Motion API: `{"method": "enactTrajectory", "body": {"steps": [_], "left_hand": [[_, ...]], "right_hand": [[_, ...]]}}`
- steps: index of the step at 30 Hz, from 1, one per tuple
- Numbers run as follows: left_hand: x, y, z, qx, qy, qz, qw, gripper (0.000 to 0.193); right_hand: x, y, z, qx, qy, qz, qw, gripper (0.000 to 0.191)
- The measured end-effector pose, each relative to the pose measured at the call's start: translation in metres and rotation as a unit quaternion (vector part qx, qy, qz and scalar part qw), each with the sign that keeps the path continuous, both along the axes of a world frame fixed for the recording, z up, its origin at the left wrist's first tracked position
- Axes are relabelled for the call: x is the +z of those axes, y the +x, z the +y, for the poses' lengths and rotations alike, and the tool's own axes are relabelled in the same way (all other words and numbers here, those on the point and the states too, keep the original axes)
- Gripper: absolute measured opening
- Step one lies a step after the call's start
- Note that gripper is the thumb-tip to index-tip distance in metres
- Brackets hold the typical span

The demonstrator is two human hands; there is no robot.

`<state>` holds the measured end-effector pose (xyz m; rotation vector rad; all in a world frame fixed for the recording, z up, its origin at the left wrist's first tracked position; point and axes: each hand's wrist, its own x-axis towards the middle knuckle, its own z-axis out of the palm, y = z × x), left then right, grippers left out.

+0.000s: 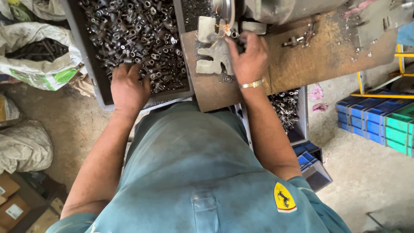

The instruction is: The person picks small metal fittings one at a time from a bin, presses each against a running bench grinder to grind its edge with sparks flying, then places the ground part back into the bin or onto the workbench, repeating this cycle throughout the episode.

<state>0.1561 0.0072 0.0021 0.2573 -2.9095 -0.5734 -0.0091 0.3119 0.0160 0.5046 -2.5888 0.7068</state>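
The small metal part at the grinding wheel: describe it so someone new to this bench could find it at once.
Start at the rusty brown bench plate in front of the person, then go to its far left end, where a grinding wheel meets a grey metal rest. The right hand presses a small metal part to the wheel; unlike the tray's loose pieces under the left hand, it throws orange sparks.

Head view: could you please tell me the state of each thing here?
Left hand: reaching into the parts.
Right hand: pressing a small part at the wheel, sparks showing.
Grey tray: heaped with small metal parts.
Bin below the bench: partly filled.
White sack: open.
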Motion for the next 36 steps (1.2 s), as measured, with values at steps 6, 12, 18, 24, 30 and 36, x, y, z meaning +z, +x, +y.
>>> {"method": "enactTrajectory", "body": {"steps": [6, 12, 18, 24, 30, 36], "left_hand": [[0.015, -0.001, -0.007, 0.028, 0.034, -0.021, 0.999, 0.029], [0.013, -0.027, -0.005, 0.001, 0.005, 0.046, 0.999, 0.03], [0.011, -0.078, -0.014, -0.026, -0.046, 0.004, 0.999, 0.018], [0.031, -0.071, 0.003, 0.026, 0.136, 0.053, 0.989, 0.014], [0.059, -0.055, 0.068, -0.065, 0.285, 0.053, 0.955, 0.023], [0.035, -0.087, -0.002, 0.02, -0.038, 0.099, 0.994, 0.038]], "right_hand": [[0.002, -0.016, 0.011, 0.048, -0.031, -0.016, 0.998, 0.042], [-0.012, -0.017, 0.007, 0.105, 0.012, 0.015, 0.994, 0.036], [0.009, 0.003, 0.05, 0.066, 0.019, 0.102, 0.992, 0.034], [0.042, 0.052, 0.044, 0.088, -0.092, -0.023, 0.992, 0.023], [0.044, 0.068, -0.018, 0.254, -0.074, -0.112, 0.958, 0.038], [0.035, 0.065, -0.021, 0.24, -0.069, -0.107, 0.962, 0.029]]}}
